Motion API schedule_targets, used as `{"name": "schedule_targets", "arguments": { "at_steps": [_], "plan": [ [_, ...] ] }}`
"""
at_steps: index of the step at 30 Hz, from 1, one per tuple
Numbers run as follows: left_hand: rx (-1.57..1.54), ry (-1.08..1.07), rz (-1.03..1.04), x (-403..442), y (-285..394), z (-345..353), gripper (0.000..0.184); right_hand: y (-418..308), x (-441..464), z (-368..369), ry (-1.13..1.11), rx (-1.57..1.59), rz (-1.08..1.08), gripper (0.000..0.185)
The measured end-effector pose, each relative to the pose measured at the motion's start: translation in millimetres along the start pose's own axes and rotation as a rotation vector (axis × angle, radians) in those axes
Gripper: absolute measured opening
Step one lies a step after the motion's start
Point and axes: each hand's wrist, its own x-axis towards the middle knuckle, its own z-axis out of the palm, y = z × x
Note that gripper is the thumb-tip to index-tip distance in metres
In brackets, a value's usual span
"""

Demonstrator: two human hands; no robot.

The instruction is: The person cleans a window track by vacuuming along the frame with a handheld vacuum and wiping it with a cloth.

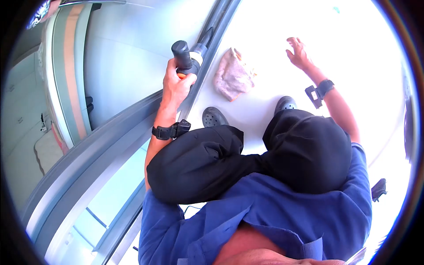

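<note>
My left hand (pixel 176 86) is wrapped round what looks like a handheld vacuum cleaner (pixel 181 51), dark with a pale ring and an orange accent. Its narrow dark nozzle (pixel 206 37) points away from me along the grey sliding-door track (pixel 216 42), at or in the groove. Out to the right, my right hand (pixel 300 54) holds nothing, its fingers apart above the bright floor. Glare hides whether that hand touches the floor. Between the two hands a crumpled pinkish-grey cloth (pixel 232 77) lies on the floor, beside the track.
My knees are bent, with both dark clogs (pixel 213 117) on the white floor (pixel 260 117). A metal frame (pixel 101 137) curves along my left side. Beyond it are a pale floor and a striped panel edge (pixel 73 66). A small dark object (pixel 378 190) lies at far right.
</note>
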Motion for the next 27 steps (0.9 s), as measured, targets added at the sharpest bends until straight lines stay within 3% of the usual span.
{"name": "schedule_targets", "arguments": {
  "at_steps": [3, 5, 13, 16, 19, 27],
  "plan": [
    [0.034, 0.042, 0.076, 5, -13, 1, 0.047, -12, -20, 10, 0.241, 0.053, 0.08, 0.038],
    [-0.116, 0.06, -0.054, -2, -1, 1, 0.047, -17, -30, 22, 0.364, 0.073, 0.032, 0.039],
    [-0.023, 0.039, -0.083, -1, -3, -6, 0.046, -23, -43, 29, 0.327, 0.058, 0.062, 0.037],
    [-0.251, 0.09, -0.035, 3, -4, 7, 0.044, -21, -41, 25, 0.319, 0.049, 0.041, 0.037],
    [-0.042, 0.108, 0.036, 22, -16, 13, 0.051, -24, -37, 19, 0.33, 0.028, 0.032, 0.037],
    [0.198, 0.083, 0.119, 31, -1, 2, 0.048, -24, -37, 18, 0.308, 0.038, 0.034, 0.036]
  ]
}}
